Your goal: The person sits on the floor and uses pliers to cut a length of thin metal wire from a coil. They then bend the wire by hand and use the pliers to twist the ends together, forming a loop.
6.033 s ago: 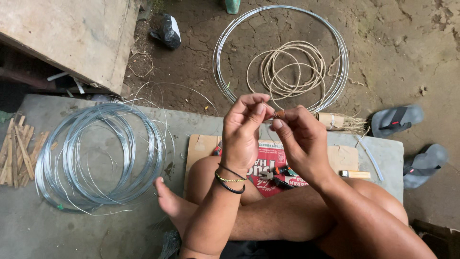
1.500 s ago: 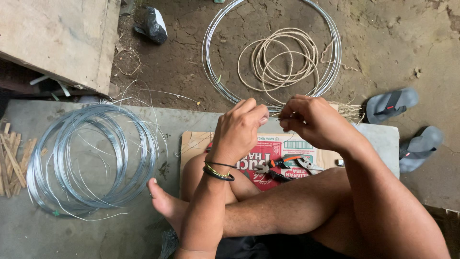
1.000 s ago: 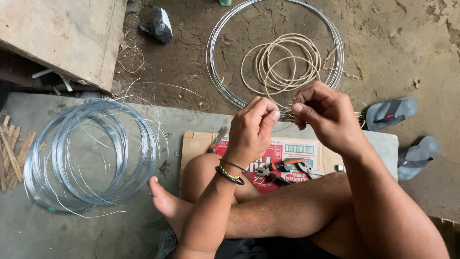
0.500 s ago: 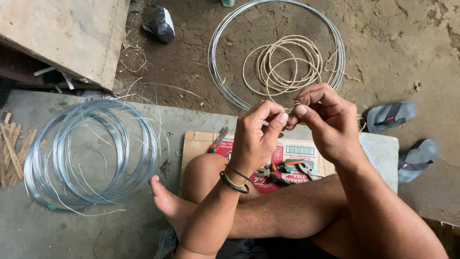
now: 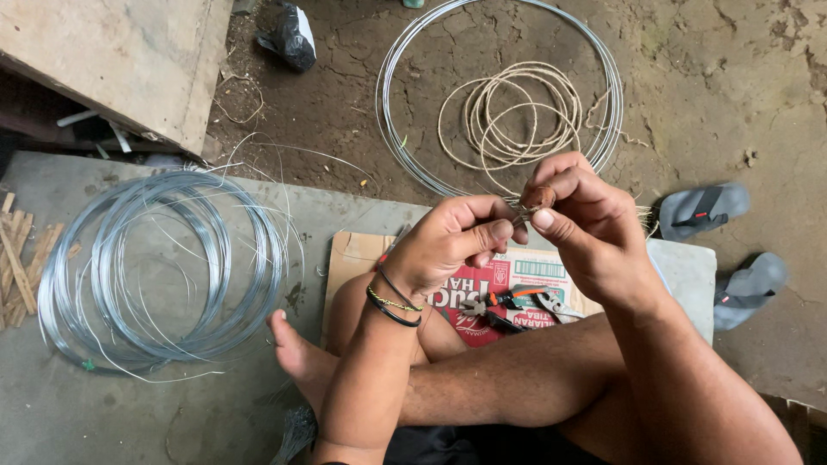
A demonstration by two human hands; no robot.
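Note:
I sit cross-legged on a concrete slab (image 5: 172, 405). My left hand (image 5: 452, 244) and my right hand (image 5: 586, 224) meet in front of me, fingertips pinched together on a small piece of thin wire (image 5: 521, 209) held between them. The wire piece is mostly hidden by my fingers. Dark bracelets circle my left wrist. Below my hands, pliers (image 5: 508, 306) with orange and black handles lie on a flattened cardboard box (image 5: 353, 254).
A large coil of shiny steel wire (image 5: 155, 267) lies at my left on the slab. On the dirt ahead are a big wire hoop (image 5: 500, 86) and a coil of pale cord (image 5: 517, 112). Grey sandals (image 5: 702, 211) rest at right; wooden sticks (image 5: 17, 258) at far left.
My hands have drawn closer together and risen slightly; the fingers keep working the small wire piece. The view has shifted a little.

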